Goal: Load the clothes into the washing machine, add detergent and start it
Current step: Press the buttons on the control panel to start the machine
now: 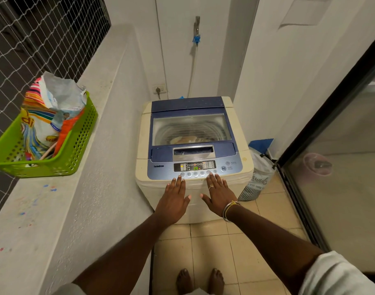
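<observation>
The top-loading washing machine [144, 133] stands ahead of me, cream with a blue top. Its clear lid [191, 128] is down, and clothes [183, 140] show dimly through it in the drum. The control panel [195, 166] is lit, with green digits reading 14. My left hand [175, 199] lies flat with straight fingers at the machine's front edge, fingertips just below the row of round buttons. My right hand [218, 194] lies flat beside it, fingertips near the right-hand buttons. Neither hand holds anything. A detergent bag [46, 116] stands open in the green basket [80, 143] on the left ledge.
A grey concrete ledge [54, 209] runs along the left under a netted opening. A striped laundry bag [260, 177] leans between the machine and the right wall. A dark-framed glass door [342, 167] lines the right side. My bare feet stand on beige floor tiles [214, 241].
</observation>
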